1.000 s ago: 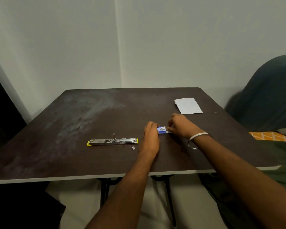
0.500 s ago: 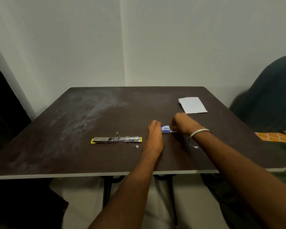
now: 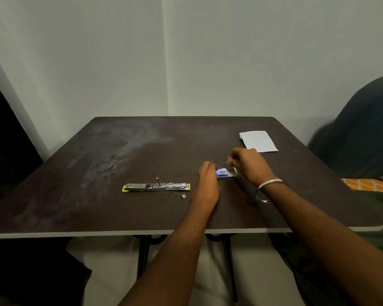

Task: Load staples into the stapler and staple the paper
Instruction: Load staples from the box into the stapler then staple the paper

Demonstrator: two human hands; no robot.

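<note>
A small blue staple box (image 3: 222, 172) sits on the dark table (image 3: 142, 151) with its white inner tray slid out to the right. My left hand (image 3: 207, 183) grips the box's left end. My right hand (image 3: 248, 163) hovers just above the tray, its fingertips pinching a thin strip of staples (image 3: 230, 162). The metal stapler (image 3: 156, 187) with yellow ends lies swung fully open and flat, to the left of my left hand. A folded white paper (image 3: 258, 141) lies at the table's far right.
A tiny loose piece of staples (image 3: 183, 196) lies just below the stapler's right end. A dark rounded cushion (image 3: 363, 129) and an orange patterned cloth (image 3: 367, 184) sit past the table's right edge. Walls meet in a corner behind the table.
My right hand has lifted up and away from the box's tray, taking a strip of staples with it. My left hand stays on the box.
</note>
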